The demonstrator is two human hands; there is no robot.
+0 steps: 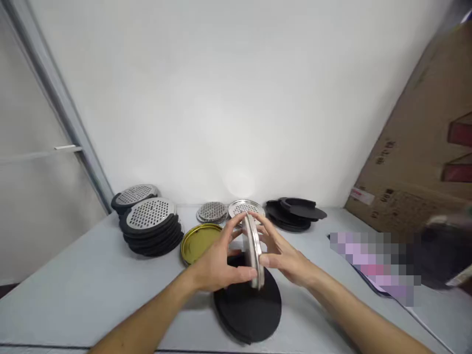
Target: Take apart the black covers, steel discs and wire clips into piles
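Note:
Between my two hands stand round metal discs (252, 250), pressed face to face and tilted nearly upright so that mostly their rims show. My left hand (217, 265) grips them from the left, thumb near the lower rim. From the other side, my right hand (282, 253) curls its fingers over the top and puts its thumb on the rim. Below them a black round plate (250, 314) lies on the table, partly hidden by the hands and discs. A gold-coloured round lid (199, 243) lies just behind my left hand.
On the left stand stacks of black rings with perforated metal discs (149, 215). Along the wall lie a small perforated disc (213, 211), a larger one (245, 206) and black round plates (291, 216). A cardboard box (405, 182) and a blurred-out device (372, 268) are at right.

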